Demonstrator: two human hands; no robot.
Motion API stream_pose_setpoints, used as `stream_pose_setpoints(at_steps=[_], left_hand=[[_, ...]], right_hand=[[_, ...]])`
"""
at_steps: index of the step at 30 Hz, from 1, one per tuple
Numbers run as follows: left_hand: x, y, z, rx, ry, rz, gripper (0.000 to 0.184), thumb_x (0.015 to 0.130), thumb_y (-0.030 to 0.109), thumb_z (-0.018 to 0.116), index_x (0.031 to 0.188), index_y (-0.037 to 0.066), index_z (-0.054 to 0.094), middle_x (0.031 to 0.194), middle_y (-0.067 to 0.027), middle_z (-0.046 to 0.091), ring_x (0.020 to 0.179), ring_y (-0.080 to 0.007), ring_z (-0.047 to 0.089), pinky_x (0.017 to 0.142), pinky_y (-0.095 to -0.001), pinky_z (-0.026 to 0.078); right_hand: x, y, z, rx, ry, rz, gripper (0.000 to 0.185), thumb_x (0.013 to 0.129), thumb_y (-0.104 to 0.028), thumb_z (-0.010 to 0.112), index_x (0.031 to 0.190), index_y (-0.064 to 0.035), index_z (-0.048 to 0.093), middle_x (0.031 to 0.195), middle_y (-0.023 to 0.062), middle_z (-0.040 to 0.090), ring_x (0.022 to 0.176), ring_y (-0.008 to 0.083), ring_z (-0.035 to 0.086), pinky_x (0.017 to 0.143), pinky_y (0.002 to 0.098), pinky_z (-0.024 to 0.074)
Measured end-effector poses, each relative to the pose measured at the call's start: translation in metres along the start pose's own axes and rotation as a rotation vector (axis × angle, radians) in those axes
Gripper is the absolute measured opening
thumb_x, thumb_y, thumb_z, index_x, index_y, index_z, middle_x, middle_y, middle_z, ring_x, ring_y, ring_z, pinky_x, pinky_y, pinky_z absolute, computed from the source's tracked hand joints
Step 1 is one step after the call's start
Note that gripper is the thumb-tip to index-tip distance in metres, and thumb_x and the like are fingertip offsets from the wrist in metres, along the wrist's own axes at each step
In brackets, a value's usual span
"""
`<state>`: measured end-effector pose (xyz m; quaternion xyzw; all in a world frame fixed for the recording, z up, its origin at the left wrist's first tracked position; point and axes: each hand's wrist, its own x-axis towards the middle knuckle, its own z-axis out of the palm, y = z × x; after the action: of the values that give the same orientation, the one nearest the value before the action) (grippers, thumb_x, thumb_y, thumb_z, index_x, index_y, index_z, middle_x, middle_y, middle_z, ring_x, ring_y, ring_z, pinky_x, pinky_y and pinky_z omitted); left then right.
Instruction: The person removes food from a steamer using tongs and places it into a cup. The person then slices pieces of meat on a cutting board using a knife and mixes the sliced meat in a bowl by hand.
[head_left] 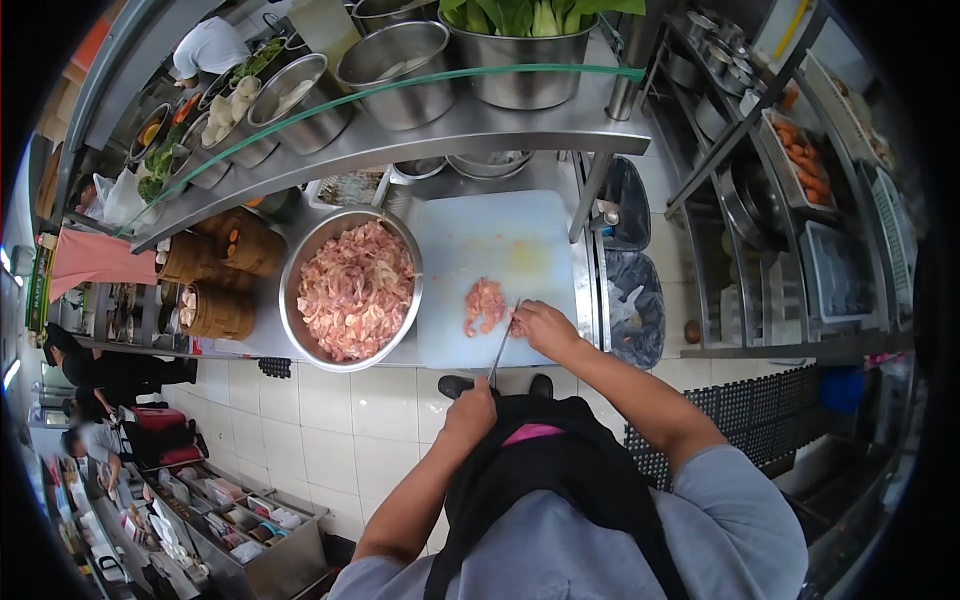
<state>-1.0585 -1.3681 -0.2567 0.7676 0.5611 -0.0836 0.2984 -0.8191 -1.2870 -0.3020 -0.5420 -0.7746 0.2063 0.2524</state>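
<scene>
A knife [502,345] is held by its handle in my left hand [469,412], below the front edge of the white cutting board [450,225]. Its blade points up over the board towards my right hand [545,331], whose bent fingers press on a small piece of raw meat [517,326]. Just left of those fingertips lies a small pile of cut raw meat [485,305]. Beside the board, on the left, a large steel bowl [289,310] is heaped with raw meat pieces [355,290].
Above the counter runs a steel shelf [420,146] with steel pots and leafy greens [530,18]. Bamboo steamers [218,311] stand left of the bowl. Lined bins [635,305] and a rack with carrots [802,160] are at the right. Other people [100,365] appear at the left.
</scene>
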Motion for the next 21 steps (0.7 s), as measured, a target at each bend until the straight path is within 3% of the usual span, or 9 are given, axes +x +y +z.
stream_pose_setpoints(at_steps=[2,6,11,13,16,21], left_hand=[[0.021,0.007,0.003,-0.053,0.149,0.054,0.02,0.097,0.012,0.048,0.112,-0.002,0.046,0.085,-0.0353,0.069,0.081,-0.0526,0.07,0.073,-0.0616,0.057],[0.062,0.012,0.008,-0.067,0.118,0.027,0.021,0.097,0.012,0.047,0.112,-0.002,0.045,0.088,-0.036,0.069,0.085,-0.0531,0.07,0.076,-0.0609,0.056],[0.023,-0.007,0.003,-0.043,0.039,0.012,0.023,0.101,0.017,0.045,0.114,-0.002,0.046,0.086,-0.0337,0.069,0.082,-0.0529,0.069,0.074,-0.0604,0.056],[0.01,-0.028,-0.003,-0.019,0.084,-0.014,0.024,0.102,0.018,0.045,0.115,-0.002,0.047,0.084,-0.0333,0.069,0.081,-0.0524,0.069,0.074,-0.061,0.056],[-0.003,-0.032,-0.02,0.008,0.138,-0.028,0.026,0.101,0.018,0.047,0.117,-0.002,0.048,0.08,-0.0316,0.069,0.076,-0.0512,0.069,0.072,-0.0617,0.055],[-0.027,0.01,-0.035,0.039,0.023,0.028,0.024,0.099,0.016,0.049,0.115,-0.002,0.049,0.079,-0.0323,0.069,0.076,-0.05,0.071,0.068,-0.0602,0.057]], right_hand=[[0.0,-0.007,-0.002,-0.008,-0.028,0.027,0.012,0.083,-0.003,0.061,0.094,-0.0011,0.066,0.099,0.0156,0.065,0.094,0.0338,0.065,0.086,0.0436,0.0549],[0.002,-0.01,-0.005,-0.026,-0.044,-0.003,0.011,0.085,-0.004,0.061,0.094,-0.0018,0.066,0.095,0.0157,0.065,0.093,0.0357,0.065,0.085,0.0442,0.0546],[0.003,0.002,-0.002,-0.024,-0.001,0.006,0.01,0.088,-0.007,0.062,0.095,-0.0013,0.065,0.096,0.0166,0.065,0.094,0.0364,0.065,0.084,0.0446,0.0546],[0.0,-0.003,-0.013,0.267,0.018,0.163,0.01,0.091,-0.009,0.064,0.096,-0.0012,0.065,0.095,0.018,0.064,0.095,0.0378,0.065,0.083,0.0455,0.0541],[-0.005,0.0,-0.014,0.3,0.145,0.199,0.01,0.092,-0.01,0.066,0.094,-0.0011,0.065,0.095,0.0173,0.064,0.096,0.0388,0.065,0.082,0.0455,0.0537],[-0.015,-0.005,-0.016,0.214,0.05,0.016,0.008,0.093,-0.01,0.064,0.091,-0.0048,0.069,0.097,0.0125,0.064,0.095,0.0359,0.065,0.084,0.0446,0.0538]])
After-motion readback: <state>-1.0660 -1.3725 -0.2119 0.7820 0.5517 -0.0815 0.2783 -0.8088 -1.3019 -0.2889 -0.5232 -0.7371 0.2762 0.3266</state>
